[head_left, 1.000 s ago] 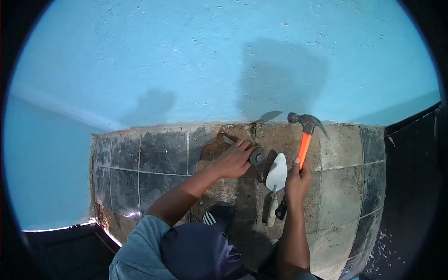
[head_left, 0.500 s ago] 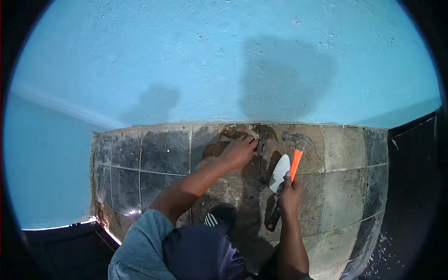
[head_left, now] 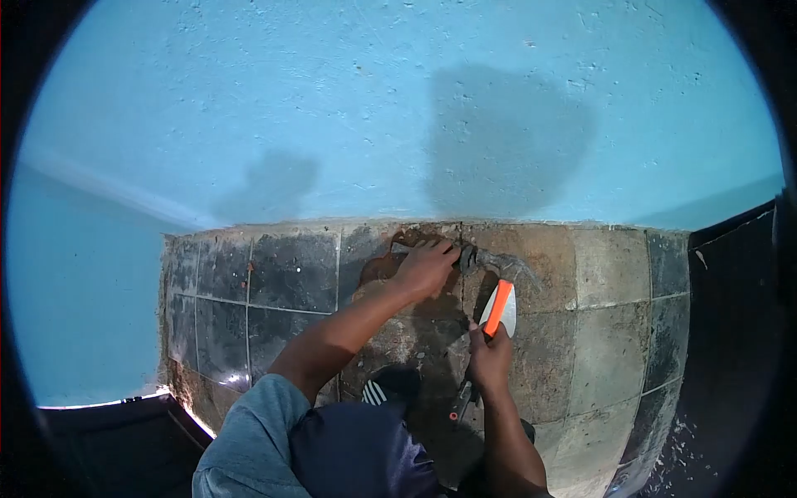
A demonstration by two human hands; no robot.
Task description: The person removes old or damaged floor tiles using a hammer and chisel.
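My left hand (head_left: 427, 270) is closed around a dark tool whose end shows beside my fingertips, low by the wall; its form is mostly hidden. The hammer (head_left: 500, 305), with an orange neck and grey claw head, is gripped in my right hand (head_left: 491, 353). Its head is close to the end of the dark tool, blurred. A trowel (head_left: 509, 317) with a pale blade lies behind the hammer's neck, its dark handle running down past my right hand; whether that hand holds it too is unclear.
A light blue wall (head_left: 357, 124) rises beyond the tiled surface (head_left: 610, 349), with dark and worn tiles. A brown patch of broken surface surrounds my left hand. My shoe (head_left: 394, 383) shows below, and dark panels flank both sides.
The hammer and my right hand have moved left, bringing the head near the dark tool. The trowel blade now shows right of the hammer's neck instead of left. My left hand stays in place.
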